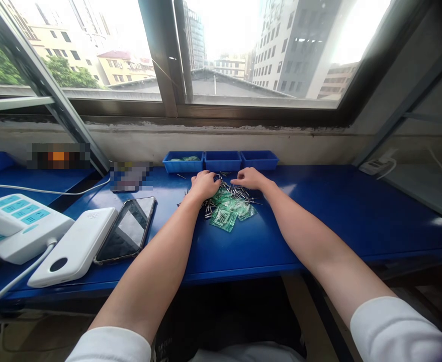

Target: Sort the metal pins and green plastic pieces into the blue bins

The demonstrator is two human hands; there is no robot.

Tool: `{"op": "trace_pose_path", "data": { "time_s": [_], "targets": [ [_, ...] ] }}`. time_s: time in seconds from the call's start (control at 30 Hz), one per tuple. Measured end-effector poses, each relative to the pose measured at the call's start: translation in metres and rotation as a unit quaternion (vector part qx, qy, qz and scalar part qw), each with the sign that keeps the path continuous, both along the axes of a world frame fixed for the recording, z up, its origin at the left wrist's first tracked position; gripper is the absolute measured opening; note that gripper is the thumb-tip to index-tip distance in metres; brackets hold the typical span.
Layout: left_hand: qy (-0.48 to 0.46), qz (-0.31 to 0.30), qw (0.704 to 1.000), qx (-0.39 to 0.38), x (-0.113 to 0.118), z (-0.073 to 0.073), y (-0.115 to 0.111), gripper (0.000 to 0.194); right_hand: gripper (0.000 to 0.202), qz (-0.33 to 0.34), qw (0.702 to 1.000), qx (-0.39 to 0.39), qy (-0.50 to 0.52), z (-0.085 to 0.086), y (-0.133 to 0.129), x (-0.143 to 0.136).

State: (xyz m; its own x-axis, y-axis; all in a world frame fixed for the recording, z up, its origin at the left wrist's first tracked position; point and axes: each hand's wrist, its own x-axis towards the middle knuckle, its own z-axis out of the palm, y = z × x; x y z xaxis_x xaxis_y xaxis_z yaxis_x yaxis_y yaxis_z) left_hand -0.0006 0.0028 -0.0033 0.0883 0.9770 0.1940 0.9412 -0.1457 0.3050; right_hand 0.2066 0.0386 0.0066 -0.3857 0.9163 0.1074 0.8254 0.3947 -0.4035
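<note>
A loose heap of thin dark and silver metal pins [239,191], like rivets or small screws, lies on the blue table [330,206]. Small green-tinted plastic bags [224,217] rest on its near side, with slim pieces visible inside. My left hand [204,185] is palm down at the heap's left edge, its fingers bent together over the pins. Across from it, my right hand [250,178] has curled fingers, with thumb and forefinger close together at the heap's right side. Whatever either set of fingertips grips is too small to make out.
Behind the heap stand three blue bins: a left bin [183,168] holding green bags, a middle bin [223,160] and a right bin [259,160]. To the left lie a phone [129,229], a white power bank [75,246] and a power strip [24,226] with cables.
</note>
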Motion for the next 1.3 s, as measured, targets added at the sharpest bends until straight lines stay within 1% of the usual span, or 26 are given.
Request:
{"op": "trace_pose_path", "data": {
  "time_s": [0.1,0.23,0.37,0.47,0.57,0.63,0.7,0.77,0.83,0.9,0.93,1.0,1.07,1.17,1.23,1.3],
  "targets": [
    [0.026,0.002,0.999,-0.021,0.000,-0.002,-0.001,0.061,0.054,-0.001,1.000,0.001,0.003,0.000,-0.001,-0.002],
    [0.032,-0.012,0.999,-0.039,0.000,-0.001,-0.003,0.061,0.062,-0.030,0.999,0.015,0.037,-0.001,0.001,-0.002],
    [-0.003,-0.017,1.000,0.005,0.000,0.003,-0.003,0.055,0.058,-0.066,0.992,0.041,0.101,0.002,0.005,0.002],
    [-0.052,-0.008,0.997,0.049,-0.001,0.012,-0.003,0.053,0.058,-0.081,0.988,0.038,0.129,0.009,0.006,0.003],
    [-0.120,0.001,0.989,0.081,-0.003,0.026,-0.004,0.052,0.057,-0.068,0.991,0.012,0.118,0.018,0.002,0.001],
    [-0.153,0.008,0.984,0.085,-0.007,0.036,-0.005,0.051,0.058,-0.050,0.993,-0.010,0.109,0.023,-0.004,0.002],
    [-0.164,0.014,0.984,0.066,-0.014,0.046,-0.007,0.054,0.062,-0.031,0.993,-0.029,0.107,0.027,-0.014,0.006],
    [-0.150,0.024,0.988,0.030,-0.024,0.054,-0.010,0.061,0.075,-0.005,0.994,-0.038,0.103,0.029,-0.026,0.015],
    [-0.122,0.034,0.992,-0.009,-0.038,0.057,-0.016,0.070,0.097,0.023,0.996,-0.050,0.069,0.026,-0.039,0.025],
    [-0.082,0.055,0.994,-0.053,-0.053,0.055,-0.022,0.077,0.117,0.052,0.995,-0.077,0.027,0.019,-0.053,0.035],
    [-0.063,0.075,0.993,-0.068,-0.060,0.053,-0.026,0.080,0.126,0.062,0.994,-0.090,0.005,0.015,-0.060,0.038],
    [-0.037,0.102,0.991,-0.082,-0.072,0.045,-0.032,0.081,0.136,0.079,0.991,-0.101,-0.025,0.005,-0.073,0.041],
    [-0.024,0.104,0.990,-0.094,-0.078,0.034,-0.037,0.082,0.142,0.091,0.990,-0.091,-0.051,-0.003,-0.086,0.039],
    [-0.020,0.071,0.991,-0.112,-0.077,0.018,-0.040,0.088,0.146,0.090,0.990,-0.086,-0.069,-0.009,-0.104,0.026],
    [-0.008,0.035,0.992,-0.121,-0.074,0.008,-0.042,0.095,0.145,0.091,0.990,-0.086,-0.066,-0.010,-0.114,0.016],
    [0.018,0.016,0.993,-0.115,-0.069,0.000,-0.045,0.097,0.145,0.077,0.991,-0.091,-0.067,-0.009,-0.122,0.004]
  ]
}}
